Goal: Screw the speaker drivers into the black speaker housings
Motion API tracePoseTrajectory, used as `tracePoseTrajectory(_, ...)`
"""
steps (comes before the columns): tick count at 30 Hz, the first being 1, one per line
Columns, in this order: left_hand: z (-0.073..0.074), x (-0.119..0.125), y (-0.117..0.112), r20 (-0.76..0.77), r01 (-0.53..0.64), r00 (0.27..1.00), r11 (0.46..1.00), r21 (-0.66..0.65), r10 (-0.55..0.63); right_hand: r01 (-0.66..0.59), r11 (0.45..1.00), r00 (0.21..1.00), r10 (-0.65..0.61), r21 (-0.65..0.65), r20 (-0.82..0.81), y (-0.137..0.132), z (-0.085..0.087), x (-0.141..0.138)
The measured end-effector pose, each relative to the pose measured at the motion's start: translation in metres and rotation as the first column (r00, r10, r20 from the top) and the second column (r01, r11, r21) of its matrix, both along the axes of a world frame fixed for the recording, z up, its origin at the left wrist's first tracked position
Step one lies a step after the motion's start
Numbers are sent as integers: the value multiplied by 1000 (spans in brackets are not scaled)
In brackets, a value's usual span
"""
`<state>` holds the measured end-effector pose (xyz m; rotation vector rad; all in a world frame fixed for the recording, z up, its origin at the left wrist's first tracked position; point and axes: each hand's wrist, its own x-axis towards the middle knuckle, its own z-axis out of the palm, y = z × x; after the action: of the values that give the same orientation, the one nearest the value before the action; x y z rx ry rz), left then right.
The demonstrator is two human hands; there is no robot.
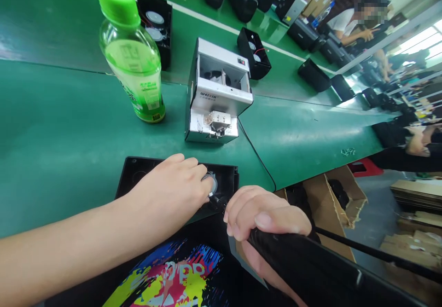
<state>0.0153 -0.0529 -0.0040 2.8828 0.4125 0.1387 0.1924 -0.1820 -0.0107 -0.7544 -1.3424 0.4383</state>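
A black plastic speaker housing point(133, 174) lies open on the green bench right in front of me. My left hand point(172, 189) rests inside it, fingers curled down onto a small round silver speaker part point(211, 181) at the housing's right end. My right hand point(262, 217) is closed round the thick black handle of an electric screwdriver point(311, 270), whose tip points toward the silver part. A thin black cable point(380, 254) trails from the tool to the right.
A silver screw feeder box point(217, 95) stands just behind the housing. A green drink bottle point(133, 54) stands to its left. More black housings point(253, 51) lie on the conveyor belt beyond. Cardboard boxes point(340, 201) sit below the bench's right edge. Other people work at the far right.
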Motion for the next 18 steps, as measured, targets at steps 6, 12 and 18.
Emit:
tracePoseTrajectory(6, -5, -11, -12, 13, 53, 998, 996, 74, -54, 6, 956, 989, -49, -292, -141, 2, 54, 16)
tracePoseTrajectory(12, -2, -11, -33, -80, 120, 990, 990, 74, -114, 121, 984, 976, -142, -129, -165, 87, 108, 44)
tracePoseTrajectory(18, 2, -8, -49, -275, 225, 938, 974, 28, -209, 131, 979, 977, -154, -158, -146, 159, 100, 28)
